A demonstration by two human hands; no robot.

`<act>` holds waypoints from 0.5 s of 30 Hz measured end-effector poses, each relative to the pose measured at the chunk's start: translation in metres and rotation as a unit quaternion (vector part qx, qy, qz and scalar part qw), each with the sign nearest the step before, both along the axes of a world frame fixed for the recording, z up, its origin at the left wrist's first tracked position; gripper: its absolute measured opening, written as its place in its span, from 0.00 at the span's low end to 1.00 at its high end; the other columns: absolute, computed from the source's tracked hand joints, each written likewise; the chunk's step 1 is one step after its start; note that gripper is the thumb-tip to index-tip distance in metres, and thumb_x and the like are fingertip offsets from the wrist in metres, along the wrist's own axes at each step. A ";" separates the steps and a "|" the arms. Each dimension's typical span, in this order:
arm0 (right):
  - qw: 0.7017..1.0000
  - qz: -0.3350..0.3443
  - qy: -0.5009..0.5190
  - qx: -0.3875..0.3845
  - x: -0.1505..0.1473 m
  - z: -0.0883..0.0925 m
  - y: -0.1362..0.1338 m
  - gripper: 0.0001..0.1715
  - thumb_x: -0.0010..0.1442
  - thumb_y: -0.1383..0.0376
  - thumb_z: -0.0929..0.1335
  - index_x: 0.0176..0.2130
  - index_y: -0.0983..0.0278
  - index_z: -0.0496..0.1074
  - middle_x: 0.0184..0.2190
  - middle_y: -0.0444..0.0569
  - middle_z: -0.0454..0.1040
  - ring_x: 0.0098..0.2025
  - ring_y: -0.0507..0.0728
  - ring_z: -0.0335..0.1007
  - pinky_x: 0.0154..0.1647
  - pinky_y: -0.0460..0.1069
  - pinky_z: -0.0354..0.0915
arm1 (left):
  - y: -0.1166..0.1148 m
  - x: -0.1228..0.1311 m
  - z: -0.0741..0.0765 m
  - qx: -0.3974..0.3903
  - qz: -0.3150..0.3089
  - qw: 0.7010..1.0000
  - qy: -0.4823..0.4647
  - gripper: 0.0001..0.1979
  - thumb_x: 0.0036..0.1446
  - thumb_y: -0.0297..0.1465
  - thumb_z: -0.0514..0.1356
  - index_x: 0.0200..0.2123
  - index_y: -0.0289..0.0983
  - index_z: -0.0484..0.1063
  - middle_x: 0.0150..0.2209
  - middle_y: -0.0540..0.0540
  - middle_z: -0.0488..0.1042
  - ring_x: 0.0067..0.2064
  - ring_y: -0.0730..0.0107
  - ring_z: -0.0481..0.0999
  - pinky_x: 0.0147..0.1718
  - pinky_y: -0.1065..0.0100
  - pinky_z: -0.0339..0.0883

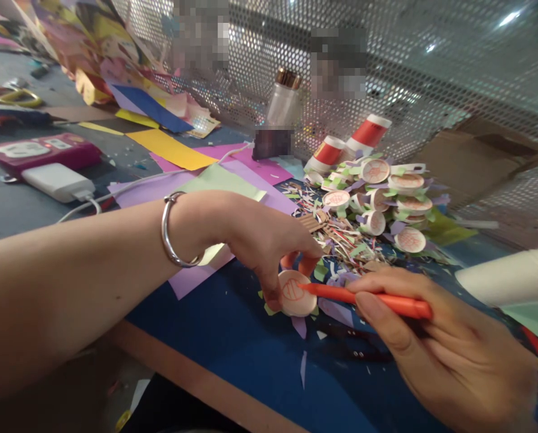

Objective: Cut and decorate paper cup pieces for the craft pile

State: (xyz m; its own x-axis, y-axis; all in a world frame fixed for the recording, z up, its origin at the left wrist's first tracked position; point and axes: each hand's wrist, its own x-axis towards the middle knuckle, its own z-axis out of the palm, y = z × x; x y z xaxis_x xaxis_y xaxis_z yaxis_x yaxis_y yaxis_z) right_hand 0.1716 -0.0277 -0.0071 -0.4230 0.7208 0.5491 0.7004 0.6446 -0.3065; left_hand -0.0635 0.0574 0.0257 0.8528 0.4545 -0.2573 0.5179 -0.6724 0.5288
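Mid-frame, I see the left hand (pixel 264 240) pinching a round white paper piece (pixel 299 305), the right hand (pixel 449 349) gripping a slim orange pen (pixel 392 302).

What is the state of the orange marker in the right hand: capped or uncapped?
Uncapped. The orange marker shows its narrow bare tip over the white disc, which bears orange lines.

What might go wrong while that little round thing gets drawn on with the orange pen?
If the left grip lets the little round piece turn, the orange pen might slip and make a crooked line. The left fingers sit right at its edge, so they could perhaps smudge the drawing. The pile of similar pieces looks uneven, so a bump might tumble it.
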 end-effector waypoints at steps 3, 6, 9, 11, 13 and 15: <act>1.000 -0.004 -0.003 0.006 0.001 0.001 -0.003 0.05 0.66 0.63 0.67 0.41 0.53 0.74 0.34 0.38 0.81 0.34 0.56 0.80 0.40 0.49 0.72 | 0.000 0.000 0.000 0.001 0.004 1.000 0.003 0.22 0.46 0.33 0.68 0.47 0.41 0.73 0.50 0.49 0.76 0.46 0.63 0.75 0.38 0.70 0.66; 1.000 -0.013 -0.006 0.010 0.001 0.001 -0.005 0.05 0.66 0.63 0.67 0.40 0.53 0.74 0.34 0.37 0.81 0.34 0.54 0.80 0.42 0.48 0.72 | 0.000 0.001 0.000 0.007 0.003 1.000 0.006 0.22 0.46 0.33 0.68 0.47 0.41 0.73 0.49 0.49 0.76 0.45 0.64 0.75 0.38 0.70 0.66; 1.000 -0.011 0.004 -0.002 0.002 0.002 -0.006 0.05 0.66 0.63 0.67 0.39 0.53 0.74 0.33 0.36 0.80 0.32 0.52 0.79 0.41 0.46 0.71 | 0.000 0.001 -0.001 0.007 -0.001 1.000 0.001 0.21 0.47 0.33 0.68 0.46 0.40 0.73 0.49 0.48 0.76 0.45 0.64 0.75 0.38 0.69 0.65; 1.000 -0.005 0.015 -0.011 0.002 0.002 -0.006 0.04 0.66 0.62 0.68 0.39 0.53 0.74 0.33 0.35 0.79 0.31 0.51 0.78 0.39 0.45 0.70 | 0.000 0.000 -0.001 0.001 0.002 1.000 0.003 0.21 0.47 0.34 0.68 0.47 0.41 0.73 0.49 0.48 0.76 0.45 0.63 0.75 0.39 0.69 0.65; 1.000 -0.004 0.025 -0.009 0.001 0.003 -0.007 0.05 0.65 0.63 0.68 0.38 0.52 0.74 0.32 0.34 0.79 0.30 0.50 0.77 0.38 0.44 0.69 | 0.000 0.000 0.000 -0.005 0.007 1.000 0.007 0.21 0.47 0.35 0.68 0.47 0.41 0.74 0.50 0.48 0.76 0.45 0.62 0.75 0.39 0.68 0.65; 0.999 -0.006 0.034 -0.001 0.000 0.003 -0.007 0.06 0.65 0.65 0.68 0.38 0.52 0.75 0.32 0.34 0.79 0.30 0.50 0.77 0.38 0.44 0.69 | 0.000 0.000 -0.001 -0.005 0.004 1.000 0.005 0.22 0.46 0.35 0.68 0.47 0.41 0.74 0.49 0.48 0.76 0.45 0.61 0.75 0.39 0.68 0.65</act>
